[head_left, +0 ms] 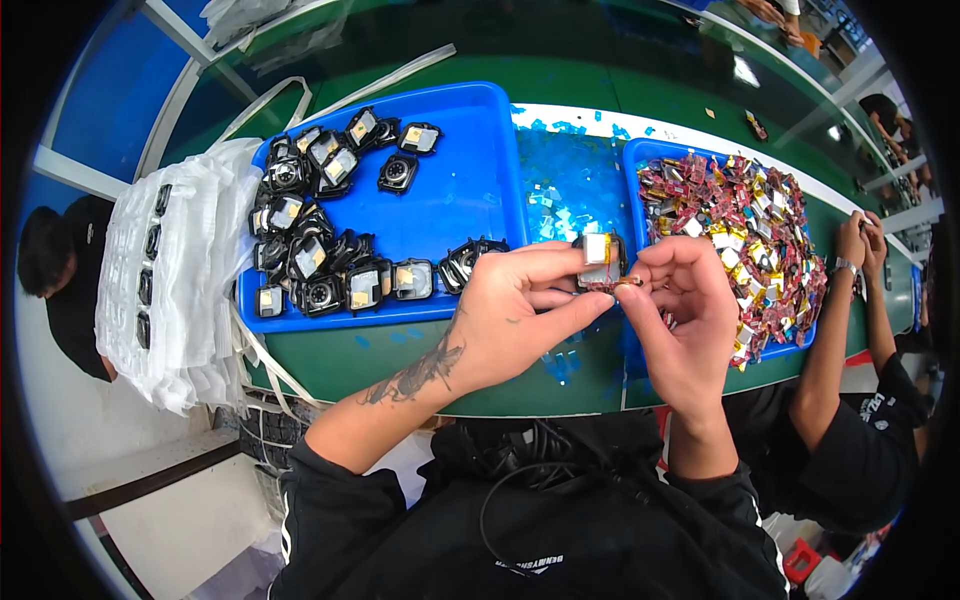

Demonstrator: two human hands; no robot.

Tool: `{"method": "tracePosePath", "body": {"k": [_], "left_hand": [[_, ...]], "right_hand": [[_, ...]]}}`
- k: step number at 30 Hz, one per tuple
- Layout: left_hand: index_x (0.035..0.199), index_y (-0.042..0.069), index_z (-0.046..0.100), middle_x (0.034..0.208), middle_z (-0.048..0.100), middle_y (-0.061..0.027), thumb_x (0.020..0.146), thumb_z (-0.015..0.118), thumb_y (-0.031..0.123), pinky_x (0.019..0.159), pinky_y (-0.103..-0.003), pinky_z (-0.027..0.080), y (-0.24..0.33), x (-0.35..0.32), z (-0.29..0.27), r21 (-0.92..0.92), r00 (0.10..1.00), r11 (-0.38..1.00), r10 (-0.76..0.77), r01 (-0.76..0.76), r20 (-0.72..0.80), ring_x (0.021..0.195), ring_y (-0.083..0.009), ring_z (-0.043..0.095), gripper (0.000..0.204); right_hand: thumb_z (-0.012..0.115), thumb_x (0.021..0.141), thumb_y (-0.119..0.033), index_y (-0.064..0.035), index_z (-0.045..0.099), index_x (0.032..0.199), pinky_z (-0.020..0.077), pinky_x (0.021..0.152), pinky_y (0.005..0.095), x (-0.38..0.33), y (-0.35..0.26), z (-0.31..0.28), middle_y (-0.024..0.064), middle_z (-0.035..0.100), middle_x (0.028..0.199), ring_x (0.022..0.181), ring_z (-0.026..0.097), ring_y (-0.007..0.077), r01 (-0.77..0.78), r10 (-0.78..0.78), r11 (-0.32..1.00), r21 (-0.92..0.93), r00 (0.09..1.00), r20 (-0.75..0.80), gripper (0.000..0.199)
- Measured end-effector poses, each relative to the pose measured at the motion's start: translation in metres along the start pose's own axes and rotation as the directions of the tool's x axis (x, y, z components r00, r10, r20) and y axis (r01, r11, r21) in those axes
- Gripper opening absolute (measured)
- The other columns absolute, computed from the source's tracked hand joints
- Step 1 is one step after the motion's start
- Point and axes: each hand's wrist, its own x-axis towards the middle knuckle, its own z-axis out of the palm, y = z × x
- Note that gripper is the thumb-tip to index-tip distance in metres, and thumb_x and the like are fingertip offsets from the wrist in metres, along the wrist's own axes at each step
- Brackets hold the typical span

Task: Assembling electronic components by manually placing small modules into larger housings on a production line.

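Note:
My left hand [510, 320] is closed round a black smartwatch case [617, 250], which is tilted so its inside shows. A white battery with yellow edging [597, 248] sits in that case. My right hand [690, 310] pinches a small reddish circuit piece [628, 283] at the lower edge of the case, its thumb and forefinger close to my left thumb. Fingers hide part of the piece, and I cannot tell whether it is still joined to the case. To the left, a blue tray [460, 180] holds many similar watch cases [312, 258].
A second blue tray [632, 165] on the right is heaped with red circuit pieces and batteries [740, 240]. Blue film scraps [560, 210] litter the bench between the trays. Stacked clear plastic trays [180, 270] stand at far left. Another person's arms [835, 320] reach in at right.

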Motion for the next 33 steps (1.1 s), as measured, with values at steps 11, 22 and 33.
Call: {"method": "tracePosePath", "body": {"k": [11,22,33], "left_hand": [[0.133,-0.006,0.052,0.125,0.060,-0.0166,0.089,0.060,-0.010,0.094,-0.030,0.053,-0.003,-0.001,0.007,-0.193,0.997,0.980,0.044,-0.054,-0.058,0.111,-0.0200,0.061,0.045],[0.137,-0.002,0.048,0.119,0.063,-0.0140,0.089,0.060,-0.009,0.087,-0.026,0.053,-0.003,0.000,0.009,-0.216,0.991,0.971,0.083,-0.103,-0.101,0.102,-0.0145,0.064,0.051],[0.132,-0.002,0.051,0.105,0.066,-0.0093,0.090,0.059,-0.007,0.077,-0.021,0.052,-0.005,-0.001,0.008,-0.210,0.986,0.966,0.128,-0.149,-0.109,0.090,-0.0079,0.063,0.043]], "right_hand": [[0.072,0.082,0.004,-0.0007,0.052,0.106,0.0428,0.062,0.0157,0.001,0.010,0.012,0.0015,0.058,0.084,0.073,0.055,0.0036,0.033,-0.038,0.999,-0.034,0.990,-0.133,0.031],[0.071,0.083,0.005,-0.0002,0.052,0.107,0.0431,0.062,0.0160,0.004,0.004,0.014,0.0019,0.058,0.084,0.072,0.055,0.0042,0.020,-0.022,1.000,-0.019,0.991,-0.128,0.031],[0.068,0.084,0.005,0.0003,0.052,0.112,0.0461,0.060,0.0182,0.004,0.006,0.015,0.0051,0.057,0.092,0.075,0.055,0.0054,0.050,-0.055,0.998,-0.042,0.991,-0.119,0.032]]}}
